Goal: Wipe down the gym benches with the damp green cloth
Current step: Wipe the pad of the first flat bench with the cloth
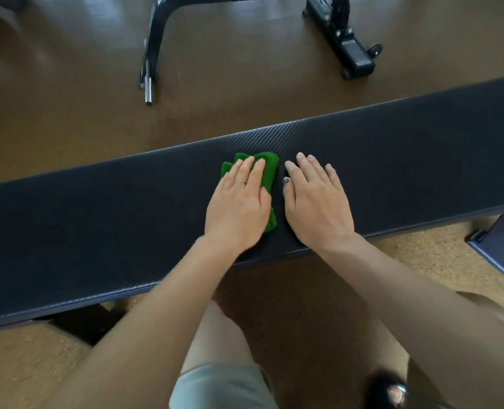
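A long black padded gym bench runs across the view from lower left to upper right. A folded green cloth lies on its middle. My left hand presses flat on the cloth with straight fingers, covering most of it. My right hand rests flat on the bare bench top just right of the cloth, fingers straight and spread a little.
A black metal frame with a chrome peg stands on the brown floor beyond the bench. A second black base with a wheel is at the upper right. The bench's foot sticks out at the right. My knees are below the bench.
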The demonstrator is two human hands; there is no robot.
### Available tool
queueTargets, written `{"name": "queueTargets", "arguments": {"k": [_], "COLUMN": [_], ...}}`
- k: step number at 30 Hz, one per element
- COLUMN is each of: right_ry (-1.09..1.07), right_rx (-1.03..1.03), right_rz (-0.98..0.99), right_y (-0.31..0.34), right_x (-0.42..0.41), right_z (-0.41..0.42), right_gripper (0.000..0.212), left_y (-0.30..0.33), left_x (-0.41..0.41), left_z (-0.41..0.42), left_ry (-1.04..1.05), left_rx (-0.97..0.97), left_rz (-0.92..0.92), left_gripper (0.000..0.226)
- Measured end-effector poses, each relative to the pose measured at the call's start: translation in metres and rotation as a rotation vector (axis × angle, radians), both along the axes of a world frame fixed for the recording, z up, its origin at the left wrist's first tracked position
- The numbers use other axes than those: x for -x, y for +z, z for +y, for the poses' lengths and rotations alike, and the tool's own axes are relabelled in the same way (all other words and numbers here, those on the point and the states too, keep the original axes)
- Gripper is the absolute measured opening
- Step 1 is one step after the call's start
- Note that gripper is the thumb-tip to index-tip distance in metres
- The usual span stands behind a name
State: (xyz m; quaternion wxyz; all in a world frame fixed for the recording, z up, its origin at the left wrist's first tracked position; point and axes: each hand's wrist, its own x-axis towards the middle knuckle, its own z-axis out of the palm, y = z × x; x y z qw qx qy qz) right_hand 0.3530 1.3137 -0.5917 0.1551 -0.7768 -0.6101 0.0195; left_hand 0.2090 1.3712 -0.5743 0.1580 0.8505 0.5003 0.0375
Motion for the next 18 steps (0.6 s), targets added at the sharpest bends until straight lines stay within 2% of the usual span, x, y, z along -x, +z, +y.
{"name": "queueTargets", "arguments": {"k": [4, 9, 12, 16, 18], "right_ry": [0.100, 0.009, 0.024, 0.044, 0.048], "right_rx": [-0.006, 0.088, 0.043, 0.073, 0.068], "right_rz": [-0.057, -0.011, 0.016, 0.010, 0.005], "right_y": [0.007, 0.000, -0.002, 0.004, 0.004], "right_x": [-0.041, -0.100, -0.097, -0.100, -0.100], "right_z": [0.014, 0.031, 0.028, 0.028, 0.027], "right_gripper": [0.048, 0.056, 0.055, 0.055, 0.055], "left_y": [0.003, 0.003, 0.002, 0.006, 0.004], "left_x": [-0.043, -0.060, -0.063, -0.063, -0.064], "left_z": [0.067, 0.083, 0.037, -0.079, -0.112], "left_ry": [0.090, 0.200, 0.233, 0.158, 0.129], "left_rx": [0.007, -0.008, -0.026, -0.048, -0.044], "left_rz": [-0.030, -0.029, 0.000, 0.060, 0.073], "left_gripper": [0.056, 0.055, 0.057, 0.061, 0.061]}}
